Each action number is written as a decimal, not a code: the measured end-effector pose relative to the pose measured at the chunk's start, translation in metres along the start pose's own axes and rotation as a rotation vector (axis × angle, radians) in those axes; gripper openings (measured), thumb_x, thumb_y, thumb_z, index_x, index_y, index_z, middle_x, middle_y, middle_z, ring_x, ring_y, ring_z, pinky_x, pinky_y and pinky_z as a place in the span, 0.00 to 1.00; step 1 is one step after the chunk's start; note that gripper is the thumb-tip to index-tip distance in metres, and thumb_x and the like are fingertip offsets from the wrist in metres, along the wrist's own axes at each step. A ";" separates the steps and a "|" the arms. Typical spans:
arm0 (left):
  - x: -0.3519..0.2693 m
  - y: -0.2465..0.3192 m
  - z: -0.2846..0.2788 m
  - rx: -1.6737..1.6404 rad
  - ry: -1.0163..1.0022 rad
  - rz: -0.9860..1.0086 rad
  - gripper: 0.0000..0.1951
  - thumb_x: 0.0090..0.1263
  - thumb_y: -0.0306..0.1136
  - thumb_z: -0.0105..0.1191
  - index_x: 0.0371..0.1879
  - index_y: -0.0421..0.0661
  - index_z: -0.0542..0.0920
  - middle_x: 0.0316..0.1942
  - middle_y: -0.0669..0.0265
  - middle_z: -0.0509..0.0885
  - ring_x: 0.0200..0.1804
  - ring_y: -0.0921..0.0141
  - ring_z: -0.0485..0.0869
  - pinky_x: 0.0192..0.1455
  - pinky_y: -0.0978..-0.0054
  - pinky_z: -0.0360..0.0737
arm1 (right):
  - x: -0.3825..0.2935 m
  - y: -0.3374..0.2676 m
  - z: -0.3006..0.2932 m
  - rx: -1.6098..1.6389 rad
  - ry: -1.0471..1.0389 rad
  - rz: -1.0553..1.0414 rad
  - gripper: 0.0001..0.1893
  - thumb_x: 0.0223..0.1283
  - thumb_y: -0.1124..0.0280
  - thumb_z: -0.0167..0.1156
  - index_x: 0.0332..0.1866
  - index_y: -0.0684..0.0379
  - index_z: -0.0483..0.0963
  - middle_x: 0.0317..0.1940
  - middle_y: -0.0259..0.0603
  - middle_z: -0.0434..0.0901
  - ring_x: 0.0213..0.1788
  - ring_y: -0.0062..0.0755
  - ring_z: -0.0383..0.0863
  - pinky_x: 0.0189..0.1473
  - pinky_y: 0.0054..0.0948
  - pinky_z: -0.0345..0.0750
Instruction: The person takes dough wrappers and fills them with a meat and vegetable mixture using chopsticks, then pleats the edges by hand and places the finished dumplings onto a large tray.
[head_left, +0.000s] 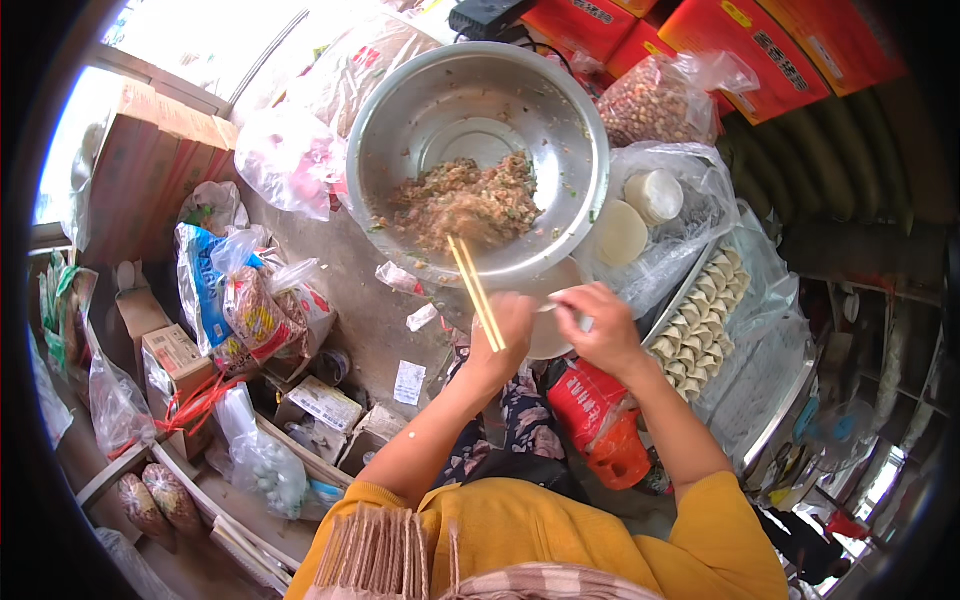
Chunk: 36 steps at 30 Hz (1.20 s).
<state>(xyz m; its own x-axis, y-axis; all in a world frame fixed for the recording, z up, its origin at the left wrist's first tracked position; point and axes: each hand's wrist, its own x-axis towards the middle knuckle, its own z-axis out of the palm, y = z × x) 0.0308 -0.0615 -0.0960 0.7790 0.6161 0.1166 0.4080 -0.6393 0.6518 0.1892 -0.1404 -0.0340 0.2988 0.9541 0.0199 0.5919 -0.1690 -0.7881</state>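
Note:
A large metal bowl (585, 217) holds minced filling (480, 199) flecked with green. My left hand (501, 337) grips a pair of wooden chopsticks (478, 296), whose tips point up to the filling. Close beside it, the fingers of my right hand (600, 322) pinch a small pale piece, perhaps dough, between the two hands. Beneath them lies a pale round thing (551, 341), partly covered. Right of the bowl, round dumpling wrappers (622, 232) and a stack of wrappers (654, 197) rest on clear plastic. Folded dumplings (701, 322) stand in rows on a tray farther right.
Red cartons (757, 60) and a bag of nuts or beans (652, 105) stand behind on the right. Filled plastic bags (259, 300) and small boxes crowd the left. A red plastic bag (592, 405) is by my lap. A dark-clothed person (802, 544) is at the far lower right.

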 end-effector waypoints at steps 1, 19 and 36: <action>0.000 -0.002 -0.002 -0.033 -0.005 -0.014 0.09 0.59 0.24 0.59 0.37 0.45 0.76 0.33 0.59 0.79 0.39 0.57 0.78 0.45 0.61 0.74 | 0.008 -0.014 -0.006 0.001 -0.012 -0.004 0.15 0.43 0.81 0.61 0.41 0.58 0.80 0.41 0.40 0.79 0.43 0.46 0.78 0.46 0.41 0.77; -0.043 -0.046 -0.101 -1.212 0.448 -0.839 0.08 0.59 0.23 0.52 0.37 0.40 0.74 0.36 0.64 0.81 0.37 0.71 0.81 0.45 0.74 0.79 | 0.101 -0.051 0.052 -0.190 -0.299 -0.500 0.08 0.49 0.73 0.64 0.32 0.61 0.73 0.34 0.44 0.72 0.41 0.44 0.75 0.43 0.38 0.75; -0.017 -0.056 -0.154 -1.709 0.473 -0.852 0.21 0.75 0.34 0.46 0.61 0.32 0.68 0.55 0.48 0.79 0.56 0.56 0.81 0.57 0.59 0.80 | 0.108 -0.038 0.047 0.399 -0.070 0.152 0.09 0.66 0.70 0.60 0.33 0.65 0.79 0.27 0.39 0.79 0.30 0.29 0.83 0.34 0.26 0.78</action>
<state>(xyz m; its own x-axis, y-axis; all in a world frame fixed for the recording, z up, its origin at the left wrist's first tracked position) -0.0790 0.0346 -0.0194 0.3753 0.7091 -0.5970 -0.4893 0.6986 0.5221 0.1636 -0.0195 -0.0312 0.3010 0.9424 -0.1456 0.2049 -0.2130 -0.9553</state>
